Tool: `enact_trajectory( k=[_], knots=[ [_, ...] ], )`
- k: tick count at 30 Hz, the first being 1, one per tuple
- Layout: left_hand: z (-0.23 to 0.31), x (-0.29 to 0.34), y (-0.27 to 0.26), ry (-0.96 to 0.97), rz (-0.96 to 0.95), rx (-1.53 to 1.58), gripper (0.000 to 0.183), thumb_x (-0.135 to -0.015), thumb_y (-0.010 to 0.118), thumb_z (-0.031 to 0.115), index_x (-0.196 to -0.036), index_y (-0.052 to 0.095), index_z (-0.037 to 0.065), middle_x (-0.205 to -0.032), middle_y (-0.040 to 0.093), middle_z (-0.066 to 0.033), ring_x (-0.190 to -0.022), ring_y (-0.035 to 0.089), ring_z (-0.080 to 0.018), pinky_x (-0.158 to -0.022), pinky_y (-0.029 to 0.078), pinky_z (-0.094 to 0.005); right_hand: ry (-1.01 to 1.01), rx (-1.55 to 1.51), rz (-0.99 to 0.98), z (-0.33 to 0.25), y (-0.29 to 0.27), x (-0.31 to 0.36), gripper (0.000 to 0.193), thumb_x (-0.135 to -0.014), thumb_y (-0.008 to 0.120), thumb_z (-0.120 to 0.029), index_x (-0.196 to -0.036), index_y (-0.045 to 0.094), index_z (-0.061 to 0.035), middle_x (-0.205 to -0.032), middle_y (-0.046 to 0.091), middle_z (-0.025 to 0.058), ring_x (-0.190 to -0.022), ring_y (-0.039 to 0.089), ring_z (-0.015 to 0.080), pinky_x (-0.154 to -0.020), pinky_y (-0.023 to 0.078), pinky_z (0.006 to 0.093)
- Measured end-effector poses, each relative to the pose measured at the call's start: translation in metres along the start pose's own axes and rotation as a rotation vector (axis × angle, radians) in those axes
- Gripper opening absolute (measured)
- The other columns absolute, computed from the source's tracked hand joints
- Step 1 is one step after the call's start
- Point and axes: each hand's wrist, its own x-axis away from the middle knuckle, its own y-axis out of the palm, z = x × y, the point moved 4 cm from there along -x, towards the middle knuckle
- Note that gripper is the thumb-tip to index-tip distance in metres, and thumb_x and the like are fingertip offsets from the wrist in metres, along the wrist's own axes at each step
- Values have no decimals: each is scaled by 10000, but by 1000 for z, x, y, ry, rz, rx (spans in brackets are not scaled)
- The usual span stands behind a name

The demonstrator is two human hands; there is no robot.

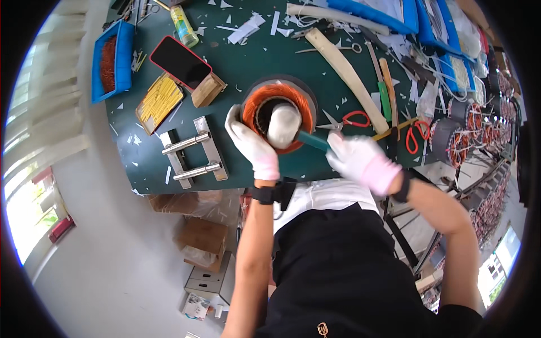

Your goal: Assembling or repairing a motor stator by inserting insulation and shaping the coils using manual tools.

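A round motor stator (307, 100) wound with orange copper wire stands on the green table in front of me. My left hand (251, 143), in a white glove with a pink cuff, is cupped against its left near side, gripping it. My right hand (358, 160), gloved the same way and slightly blurred, is closed round the green handle of a mallet (283, 125). The mallet's rounded white head lies over the stator's opening and hides part of the bore and winding. Whether the head touches the coil, I cannot tell.
Left of the stator are a metal frame with two bars (194, 152), a wooden block (208, 91), a phone (180, 62), a tray of yellow sticks (159, 102) and a blue bin (116, 62). To the right lie red-handled scissors (356, 118), a long pale strip (349, 76) and more stators (448, 138).
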Motion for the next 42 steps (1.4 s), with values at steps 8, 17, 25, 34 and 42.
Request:
enact_trajectory(
  k=[8,17,25,34,42],
  knots=[
    [7,10,-7,83,-127,-291,342,-967,342,163,-1233,485,3,-1197,528,-122,-1131,490,-219,-1000,346,-310,323,-644,489,91,59,47,330,-890,562,-296,-1071,531,-22,-722,577,225,-687,600,403,-590,472,380],
    [6,-29,-11,125,-322,-151,297,-970,341,143,-1136,540,-2,-1100,586,-92,-1038,537,-184,-947,393,-293,420,225,792,166,26,12,489,-742,671,-242,-1169,489,-87,-1032,531,130,-955,522,333,-822,427,442],
    [-3,-18,-12,-50,-205,-74,367,-991,305,242,-1101,544,-12,-1063,586,-111,-986,550,-200,-911,418,-307,506,-193,397,175,55,-64,600,-734,680,-351,-1210,450,-68,-1044,529,170,-991,531,369,-828,445,454],
    [52,5,31,843,-271,-1009,171,-772,531,70,-938,564,42,-957,550,-134,-918,522,-304,-808,412,-425,349,-1141,346,52,28,-15,397,-756,645,-230,-1043,503,7,-717,554,61,-564,528,147,-535,473,302],
    [42,15,41,754,-409,-1131,197,-718,604,169,-859,532,51,-848,514,-120,-818,512,-282,-718,414,-385,538,-1113,476,99,-32,-12,270,-790,611,-103,-1012,525,25,-726,636,105,-572,602,180,-548,501,325]
  ],
)
